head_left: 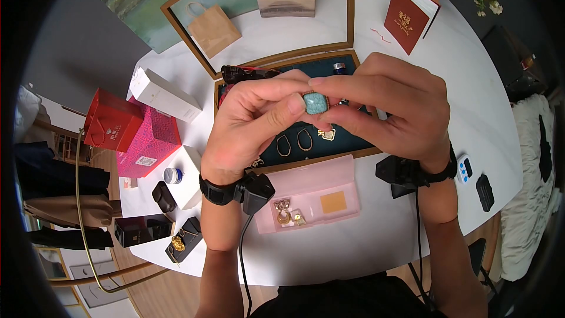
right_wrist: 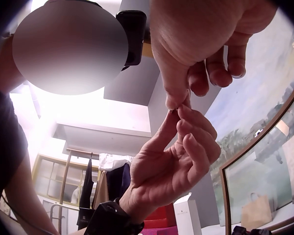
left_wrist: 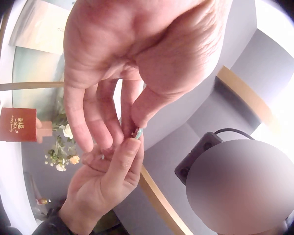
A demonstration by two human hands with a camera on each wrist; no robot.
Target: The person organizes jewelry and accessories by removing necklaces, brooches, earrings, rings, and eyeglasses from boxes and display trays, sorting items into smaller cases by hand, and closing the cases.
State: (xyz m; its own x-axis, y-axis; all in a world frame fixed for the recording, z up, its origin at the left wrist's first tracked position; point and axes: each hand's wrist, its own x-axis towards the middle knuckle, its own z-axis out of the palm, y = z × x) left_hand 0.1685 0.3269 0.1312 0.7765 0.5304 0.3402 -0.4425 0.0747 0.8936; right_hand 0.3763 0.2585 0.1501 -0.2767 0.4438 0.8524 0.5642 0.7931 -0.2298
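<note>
A squarish turquoise stone jewellery piece with a gold beaded edge is held up over the jewellery box, its stone facing the head camera. My left hand pinches its left side, thumb on the stone's edge. On the other side my right hand grips it between thumb and index finger. In the left wrist view only a thin edge of the turquoise piece shows between the fingertips. Its back is hidden, and I cannot tell whether it is a ring or a pendant.
Hoop earrings and a gold pendant lie in the box, whose glass lid stands raised. A pink case with jewellery lies nearer. A red book stands behind right; bags and boxes stand left.
</note>
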